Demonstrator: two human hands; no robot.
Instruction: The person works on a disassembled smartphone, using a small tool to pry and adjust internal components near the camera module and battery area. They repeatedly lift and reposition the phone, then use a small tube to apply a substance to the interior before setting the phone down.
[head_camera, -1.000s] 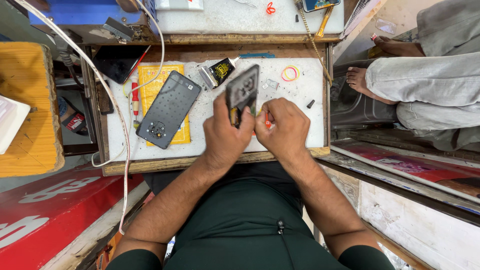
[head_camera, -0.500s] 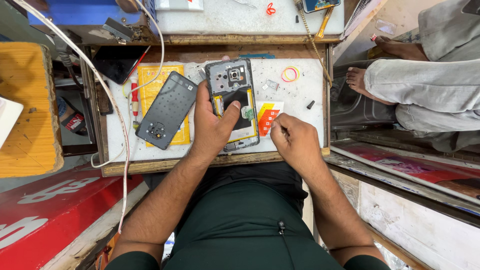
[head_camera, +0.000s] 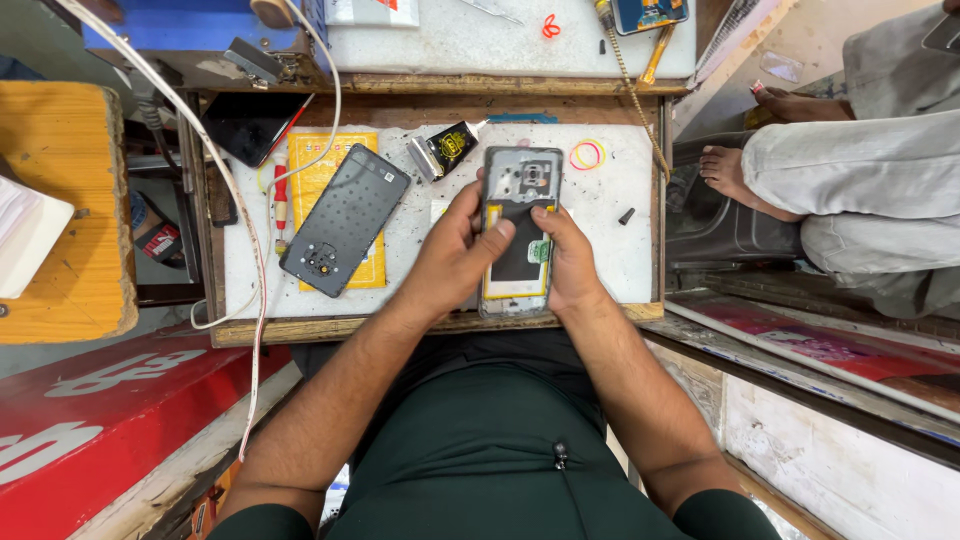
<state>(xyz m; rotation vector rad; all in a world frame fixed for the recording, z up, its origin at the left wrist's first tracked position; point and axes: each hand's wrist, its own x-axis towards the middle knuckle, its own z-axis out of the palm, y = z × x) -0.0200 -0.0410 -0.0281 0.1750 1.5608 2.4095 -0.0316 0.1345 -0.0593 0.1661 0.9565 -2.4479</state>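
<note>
Phone frame (head_camera: 520, 225), thin, light and likely fragile, is sitting between your left hand (head_camera: 455, 255) and right hand (head_camera: 570, 265), both closing on its side edges, thumbs pressing its open back.

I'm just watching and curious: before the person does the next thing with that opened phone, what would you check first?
1. Opened phone held by both hands: ok, left hand and right hand each have a grip on it.
2. Thumbs clear of the camera area at top: ok.
3. Black back cover parked safely on the white work tray: ok.
4. Glue tube capped: cannot tell.
5. White cable away from the phone: ok.
</note>
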